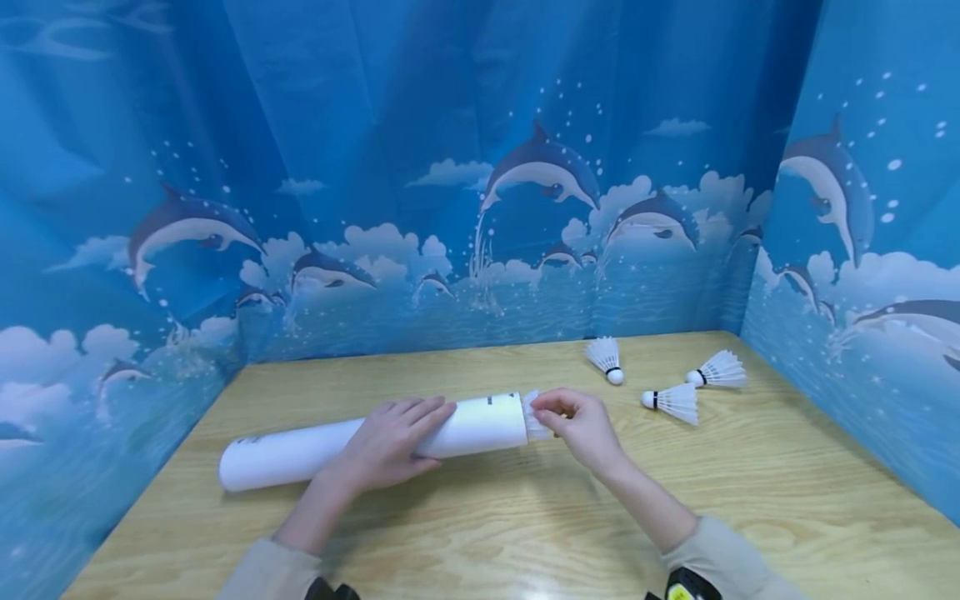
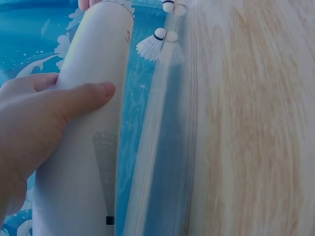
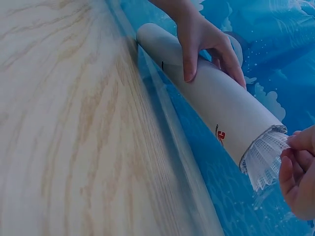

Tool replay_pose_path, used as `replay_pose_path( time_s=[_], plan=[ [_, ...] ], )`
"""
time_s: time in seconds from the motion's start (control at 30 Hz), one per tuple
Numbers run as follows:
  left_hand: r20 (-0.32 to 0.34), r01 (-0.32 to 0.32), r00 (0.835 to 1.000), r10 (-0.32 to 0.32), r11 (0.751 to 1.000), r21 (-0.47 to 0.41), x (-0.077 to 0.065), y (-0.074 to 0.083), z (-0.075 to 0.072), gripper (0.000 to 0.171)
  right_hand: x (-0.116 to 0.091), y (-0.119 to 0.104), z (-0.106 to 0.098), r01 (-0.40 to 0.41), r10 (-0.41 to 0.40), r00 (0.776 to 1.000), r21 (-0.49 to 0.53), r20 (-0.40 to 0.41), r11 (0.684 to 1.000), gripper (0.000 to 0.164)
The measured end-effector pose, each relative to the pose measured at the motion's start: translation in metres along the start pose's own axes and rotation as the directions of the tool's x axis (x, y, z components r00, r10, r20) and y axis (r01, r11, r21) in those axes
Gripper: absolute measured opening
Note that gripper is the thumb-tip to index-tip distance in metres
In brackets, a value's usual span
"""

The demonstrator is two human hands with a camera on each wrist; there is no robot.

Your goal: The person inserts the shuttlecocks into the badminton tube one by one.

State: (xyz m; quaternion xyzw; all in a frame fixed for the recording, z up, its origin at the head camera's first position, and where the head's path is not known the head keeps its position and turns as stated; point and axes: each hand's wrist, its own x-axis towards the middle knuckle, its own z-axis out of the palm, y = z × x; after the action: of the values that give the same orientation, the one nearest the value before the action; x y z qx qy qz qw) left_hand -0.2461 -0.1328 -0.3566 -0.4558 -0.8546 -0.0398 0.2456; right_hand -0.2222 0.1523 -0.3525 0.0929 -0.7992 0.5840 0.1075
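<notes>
A long white shuttlecock tube point(image 1: 480, 427) lies slantwise over the wooden table, its mouth toward the right. My left hand point(image 1: 392, 443) grips it around the middle, thumb on the near side and fingers over the top. From the mouth sticks the white mesh skirt of a shuttlecock point(image 3: 266, 158); its cork end is hidden inside the tube. With thumb and fingertips my right hand point(image 1: 583, 427) pinches the edge of that skirt. In the left wrist view the tube point(image 2: 74, 162) shows a printed grey shuttlecock on its side.
Three loose white shuttlecocks lie on the table at the back right: one point(image 1: 603, 357) near the back edge, one point(image 1: 677, 403) closer to me, one point(image 1: 722, 369) farthest right. A blue dolphin-print curtain point(image 1: 420, 208) stands behind the table point(image 1: 525, 533) and along its sides.
</notes>
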Motion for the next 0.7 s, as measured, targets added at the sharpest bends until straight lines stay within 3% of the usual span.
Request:
replay_pose_path(
  time_s=[0.27, 0.5, 0.7],
  plan=[
    [0.007, -0.009, 1.0, 0.009, 1.0, 0.009, -0.0013, 0.0013, 0.0008, 0.081, 0.0005, 0.0018, -0.0025, -0.065, 0.066, 0.996, -0.016, 0.064, 0.998, 0.017],
    [0.004, -0.008, 1.0, 0.008, 1.0, 0.01, 0.0, 0.0005, 0.0002, 0.081, 0.0023, 0.0036, -0.0029, -0.098, 0.098, 0.995, 0.044, 0.002, 0.994, 0.019],
    [0.002, -0.011, 1.0, 0.011, 1.0, 0.009, -0.0004, 0.0008, 0.0002, 0.081, 0.0017, 0.0037, -0.0037, -0.05, 0.046, 0.998, -0.071, -0.054, 0.996, 0.014]
  ],
)
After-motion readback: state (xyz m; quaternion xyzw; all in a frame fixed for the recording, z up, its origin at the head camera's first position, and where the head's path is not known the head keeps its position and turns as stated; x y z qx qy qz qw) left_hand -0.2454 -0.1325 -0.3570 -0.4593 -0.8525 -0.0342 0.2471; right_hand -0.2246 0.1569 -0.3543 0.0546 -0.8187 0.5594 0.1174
